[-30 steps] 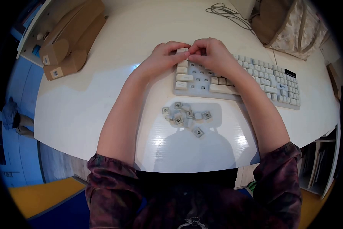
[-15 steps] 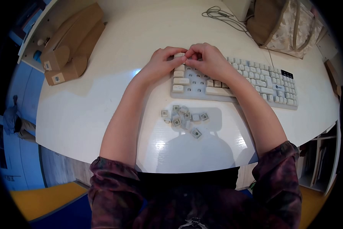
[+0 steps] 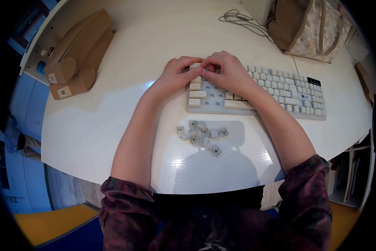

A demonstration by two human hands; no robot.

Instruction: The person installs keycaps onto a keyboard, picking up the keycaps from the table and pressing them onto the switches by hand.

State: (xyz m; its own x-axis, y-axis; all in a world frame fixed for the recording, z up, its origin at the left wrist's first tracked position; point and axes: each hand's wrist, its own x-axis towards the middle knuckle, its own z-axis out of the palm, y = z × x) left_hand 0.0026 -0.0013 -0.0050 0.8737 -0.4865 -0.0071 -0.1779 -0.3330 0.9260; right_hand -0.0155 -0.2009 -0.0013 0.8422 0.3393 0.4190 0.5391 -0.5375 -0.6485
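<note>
The white table (image 3: 91, 138) over here curves out at the sides, and its pale top shines where the light catches the near part. Across the middle lies a white keyboard (image 3: 280, 88), set a little askew, bare of caps over part of its left end. Just in front of it, I see a little heap of loose keycaps (image 3: 204, 132), several of them turned underside up, some touching. Off to the left, towards the back, are brown cardboard pieces (image 3: 85, 48) bearing small labels. At the far right sits a brown and patterned bag (image 3: 309, 31), with a loosely coiled cable (image 3: 238, 16) beside it
</note>
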